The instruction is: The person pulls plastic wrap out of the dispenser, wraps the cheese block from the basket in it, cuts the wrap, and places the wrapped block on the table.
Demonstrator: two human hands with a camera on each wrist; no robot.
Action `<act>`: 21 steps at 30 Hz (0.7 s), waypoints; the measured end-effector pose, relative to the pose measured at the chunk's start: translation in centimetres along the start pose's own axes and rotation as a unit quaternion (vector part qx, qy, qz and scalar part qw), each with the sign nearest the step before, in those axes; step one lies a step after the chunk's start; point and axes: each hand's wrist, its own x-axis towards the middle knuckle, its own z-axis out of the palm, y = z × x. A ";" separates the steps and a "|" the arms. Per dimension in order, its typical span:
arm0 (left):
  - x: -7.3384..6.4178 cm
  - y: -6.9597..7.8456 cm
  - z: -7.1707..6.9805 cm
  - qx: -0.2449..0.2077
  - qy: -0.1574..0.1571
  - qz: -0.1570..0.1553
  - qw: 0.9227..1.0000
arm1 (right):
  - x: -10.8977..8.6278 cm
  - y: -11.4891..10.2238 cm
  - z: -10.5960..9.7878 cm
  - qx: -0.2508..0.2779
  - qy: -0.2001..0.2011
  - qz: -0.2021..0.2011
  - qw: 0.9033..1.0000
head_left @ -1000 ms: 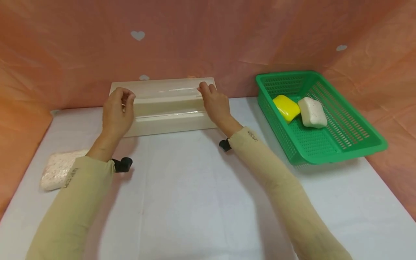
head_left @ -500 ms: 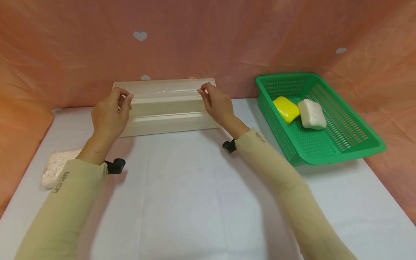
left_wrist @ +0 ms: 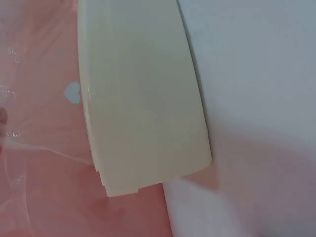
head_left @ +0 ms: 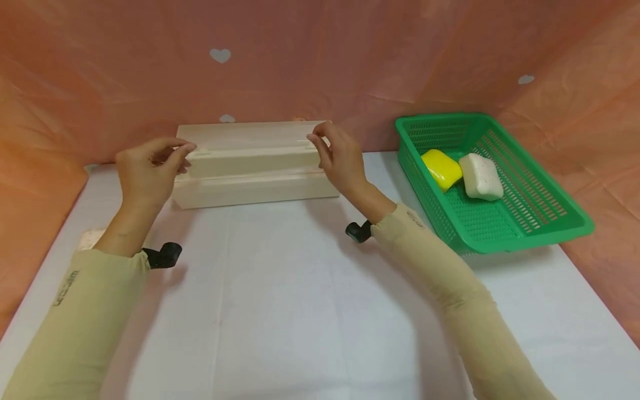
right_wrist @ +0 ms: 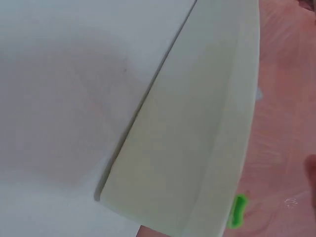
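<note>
A long cream box (head_left: 257,191) stands at the back of the table with its lid (head_left: 250,133) raised against the curtain. My left hand (head_left: 147,175) is at the box's left end, thumb and fingertips pinched together. At the right end my right hand (head_left: 342,158) pinches likewise. Thin clear plastic film (left_wrist: 44,147) shows in the left wrist view as a faint edge running from my fingertip towards the box. In the head view the film is nearly invisible, with only a thin glint near my right fingers. The wrist views show mostly the box's front wall.
On the right stands a green perforated basket (head_left: 530,240) holding a yellow wrapped block (head_left: 442,169) and a white speckled block (head_left: 481,176). Another pale speckled block (head_left: 91,239) lies at the left, mostly behind my left forearm. A pink curtain (head_left: 370,61) hangs behind.
My left hand has moved left, out past the box's left end, and its forearm now covers more of the pale block. My right hand has shifted slightly right. The box glints less.
</note>
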 end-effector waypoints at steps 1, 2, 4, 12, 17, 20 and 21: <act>0.0 0.0 -0.1 -0.006 -0.001 -0.010 1.000 | -0.1 -0.1 -0.2 0.003 -0.008 0.005 1.000; 0.0 0.0 -0.1 -0.008 -0.002 -0.014 1.000 | -0.1 -0.2 -0.3 0.008 -0.016 0.009 1.000; 0.1 0.3 -0.3 -0.017 -0.004 -0.016 1.000 | -0.1 -0.3 -0.6 0.018 -0.021 0.017 0.999; 0.3 1.2 -0.9 -0.029 -0.013 -0.015 0.999 | 0.1 -0.4 -1.6 0.107 0.014 0.014 0.994; 0.3 1.2 -1.6 -0.021 -0.097 -0.029 0.995 | 0.3 -0.6 -2.1 0.163 0.005 0.028 0.986; 0.2 1.1 -2.4 -0.015 -0.166 -0.068 0.984 | 0.4 -0.8 -2.4 0.188 -0.005 0.041 0.981; 0.1 1.1 -2.6 -0.012 -0.186 -0.079 0.979 | 0.5 -0.9 -2.5 0.195 -0.007 0.043 0.980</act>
